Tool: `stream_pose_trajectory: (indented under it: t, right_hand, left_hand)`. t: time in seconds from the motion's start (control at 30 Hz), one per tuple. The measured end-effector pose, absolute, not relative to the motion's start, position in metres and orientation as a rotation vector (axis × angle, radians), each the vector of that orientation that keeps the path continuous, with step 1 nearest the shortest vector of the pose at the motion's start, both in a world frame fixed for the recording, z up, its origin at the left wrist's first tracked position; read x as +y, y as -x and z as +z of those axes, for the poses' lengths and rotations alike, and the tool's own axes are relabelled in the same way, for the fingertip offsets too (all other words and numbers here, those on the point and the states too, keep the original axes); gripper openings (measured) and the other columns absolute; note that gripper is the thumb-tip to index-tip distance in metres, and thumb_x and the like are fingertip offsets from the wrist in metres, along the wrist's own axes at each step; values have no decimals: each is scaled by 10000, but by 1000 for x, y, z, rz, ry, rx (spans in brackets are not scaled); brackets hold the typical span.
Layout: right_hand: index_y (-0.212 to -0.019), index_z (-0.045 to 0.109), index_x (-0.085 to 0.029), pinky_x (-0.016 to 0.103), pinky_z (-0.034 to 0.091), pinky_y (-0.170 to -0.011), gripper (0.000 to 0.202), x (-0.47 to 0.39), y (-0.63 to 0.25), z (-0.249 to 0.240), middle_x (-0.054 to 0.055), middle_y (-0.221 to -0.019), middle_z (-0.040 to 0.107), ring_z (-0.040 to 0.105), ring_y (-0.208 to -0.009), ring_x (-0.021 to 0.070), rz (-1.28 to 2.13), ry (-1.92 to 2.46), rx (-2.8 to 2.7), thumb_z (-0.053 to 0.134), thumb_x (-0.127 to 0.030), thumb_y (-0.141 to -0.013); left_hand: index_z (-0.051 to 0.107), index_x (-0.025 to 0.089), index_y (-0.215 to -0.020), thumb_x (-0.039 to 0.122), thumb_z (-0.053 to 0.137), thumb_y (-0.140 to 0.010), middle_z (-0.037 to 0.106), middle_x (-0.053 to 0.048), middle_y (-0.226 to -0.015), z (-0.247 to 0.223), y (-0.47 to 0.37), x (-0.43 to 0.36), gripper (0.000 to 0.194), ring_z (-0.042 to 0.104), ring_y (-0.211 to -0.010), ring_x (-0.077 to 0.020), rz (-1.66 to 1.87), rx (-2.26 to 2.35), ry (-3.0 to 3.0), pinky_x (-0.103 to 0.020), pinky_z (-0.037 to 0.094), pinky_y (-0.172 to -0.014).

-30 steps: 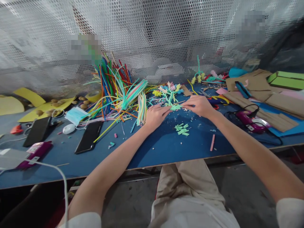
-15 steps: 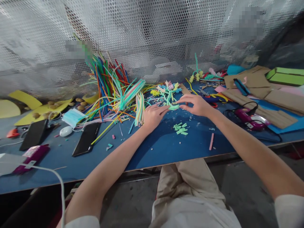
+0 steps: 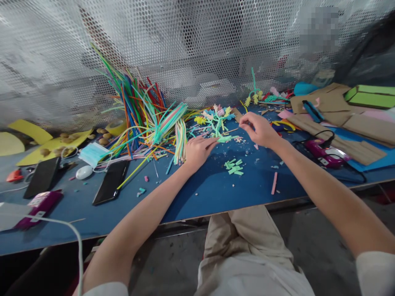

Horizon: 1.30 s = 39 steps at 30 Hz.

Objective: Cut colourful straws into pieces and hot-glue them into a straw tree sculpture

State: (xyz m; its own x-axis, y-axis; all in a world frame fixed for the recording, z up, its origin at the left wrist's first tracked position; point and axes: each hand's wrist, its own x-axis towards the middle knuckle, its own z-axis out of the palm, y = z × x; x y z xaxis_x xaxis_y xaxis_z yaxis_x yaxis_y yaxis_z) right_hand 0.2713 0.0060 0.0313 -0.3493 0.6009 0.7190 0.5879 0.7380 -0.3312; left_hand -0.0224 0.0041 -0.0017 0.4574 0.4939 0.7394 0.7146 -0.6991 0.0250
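Note:
A small pipe-cleaner tree (image 3: 218, 123) with yellow, pink and blue tufts stands on the blue table, its base pale green. My left hand (image 3: 199, 152) is closed on the left side of that base, fingertips pinched together. Up and to the right of the base, my right hand (image 3: 256, 128) is held in the air with thumb and index finger close together; whatever may be between them is too small to make out. Several short green pieces (image 3: 233, 166) lie in front of the tree, and a pink strip (image 3: 274, 183) is farther right.
Bundled pipe cleaners (image 3: 138, 111) spread to the left of the tree. Beyond them are two phones (image 3: 109, 183), a face mask (image 3: 94, 153) and yellow sheets. On the right are cardboard pieces (image 3: 333, 107), a purple device (image 3: 325, 154) with cables, and yellow-handled pliers. Perforated metal mesh stands behind.
My right hand has moved away from the tree base, up and slightly right. My left hand has stayed at the base.

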Motion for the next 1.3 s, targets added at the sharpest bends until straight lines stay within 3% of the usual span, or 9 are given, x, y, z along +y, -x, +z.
stream_pose_trajectory:
  t: [0.3,0.4,0.5,0.7,0.83,1.3]
  right_hand:
    - [-1029,657,-269,538,556,-919,286,15,-312,48,124,-1088,613,613,-1100,308,-406,994,-1448,445,-454,-1075]
    - [-1043,659,-240,506,573,-864,252,16,-322,51,133,-1108,605,602,-1017,284,-468,1033,-1414,527,-455,-1031]
    - [-1096,669,-244,484,565,-872,199,13,-317,49,118,-1106,631,595,-912,245,-383,962,-1592,584,-404,-1012]
    - [-1081,729,-276,524,516,-1038,137,3,-274,36,86,-1154,642,633,-1133,290,-149,774,-2019,663,-343,-981]
    - [-1116,733,-279,514,509,-1026,173,4,-258,26,87,-1154,664,635,-1124,293,-94,731,-2125,681,-370,-979]
    - [-963,673,-261,479,432,-956,157,11,-252,16,68,-1113,725,637,-1030,274,-97,747,-2199,625,-401,-1015]
  left_hand:
    - [847,299,-1102,428,683,-1012,822,-32,-864,-3,20,6,227,757,-806,-196,-1132,-1082,2392,-323,504,-715]
    - [844,299,-1107,428,681,-1013,825,-34,-875,-2,20,5,227,762,-825,-200,-1123,-1081,2406,-327,509,-730]
    - [841,295,-1122,435,672,-1018,824,-42,-867,-1,20,4,242,762,-825,-206,-1100,-1093,2416,-329,505,-730]
    - [838,285,-1118,446,656,-1026,831,-38,-907,-1,20,3,260,760,-815,-205,-1086,-1064,2424,-326,491,-725]
    - [837,287,-1125,451,638,-1035,834,-46,-929,-1,19,1,273,767,-833,-207,-1038,-1048,2434,-332,499,-737]
    - [842,291,-1122,464,620,-1039,823,-70,-882,0,18,1,293,763,-832,-216,-988,-1098,2428,-337,503,-743]
